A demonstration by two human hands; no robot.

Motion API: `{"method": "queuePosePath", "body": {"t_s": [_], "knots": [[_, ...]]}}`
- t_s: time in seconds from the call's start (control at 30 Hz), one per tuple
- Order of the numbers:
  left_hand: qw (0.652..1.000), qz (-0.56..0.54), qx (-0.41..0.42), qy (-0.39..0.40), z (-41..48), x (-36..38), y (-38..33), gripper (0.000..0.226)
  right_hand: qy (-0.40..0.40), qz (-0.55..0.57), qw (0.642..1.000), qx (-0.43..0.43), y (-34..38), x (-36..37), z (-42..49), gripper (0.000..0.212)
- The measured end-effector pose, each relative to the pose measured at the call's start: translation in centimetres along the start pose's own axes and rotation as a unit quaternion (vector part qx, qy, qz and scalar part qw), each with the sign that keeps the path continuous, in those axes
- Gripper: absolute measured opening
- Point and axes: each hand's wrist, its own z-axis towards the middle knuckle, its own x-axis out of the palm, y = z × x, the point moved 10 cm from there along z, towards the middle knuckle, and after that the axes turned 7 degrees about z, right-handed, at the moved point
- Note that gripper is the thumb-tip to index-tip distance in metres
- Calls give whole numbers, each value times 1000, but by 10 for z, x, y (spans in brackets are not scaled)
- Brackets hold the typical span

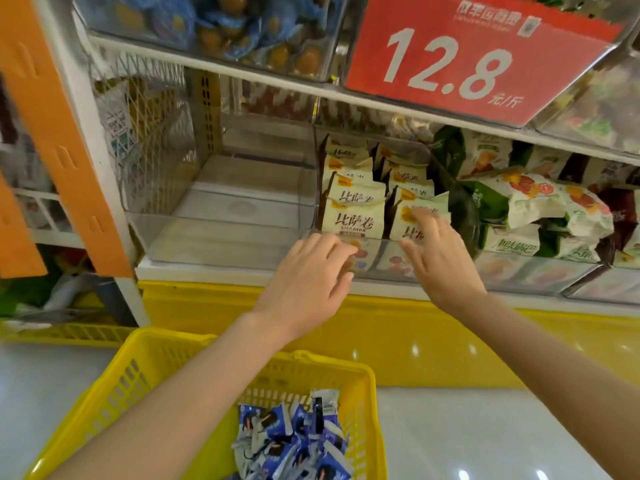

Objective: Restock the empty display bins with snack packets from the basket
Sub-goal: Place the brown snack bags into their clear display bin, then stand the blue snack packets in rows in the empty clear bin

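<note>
Head view, shelf front.

Left hand (308, 282): fingers loosely extended and a little spread, holding nothing. Fingertips are at the clear front wall of the transparent plastic display bin (377, 251) that holds cream-coloured snack packets with brown edges (353, 216). Cannot tell if they touch the wall.

Right hand (440, 258): flat, fingers straight and close together, holding nothing. Fingertips lie over the front packet of the right-hand row in the same bin. Contact is probable but not certain.

The cream packets stand upright in two rows, front to back.

Just left of that bin is the empty transparent plastic display bin (235, 209), with its bare floor showing. A wire mesh panel (149, 133) closes its left side.

Yellow slotted plastic basket (138, 358): low in view, beneath the left forearm, on the pale glossy floor (485, 427). Blue-and-white foil snack packets (294, 441) lie in a loose heap in its right part, none in either hand.

Right of the cream packets are green-and-white printed bags (512, 202), piled untidily. On the shelf above is a red price card reading 12.8 (450, 60), and to its left a clear bin of blue-wrapped round items (214, 26). Orange slotted upright (52, 133) at far left. Yellow base panel (415, 341) under the shelf.
</note>
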Motion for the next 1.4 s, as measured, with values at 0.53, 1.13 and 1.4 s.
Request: {"method": "queuePosePath", "body": {"t_s": [0.53,1.13,1.4], "knots": [[833,-106,-309,446,-333,212,91,40,476,2,871,125,30,277,-257,34],[720,-246,-473,445,-403,279,100,56,559,159,788,203,20,304,-292,44],[688,-323,-596,260,-376,231,133,36,459,267,820,214,49,277,-242,27]]}}
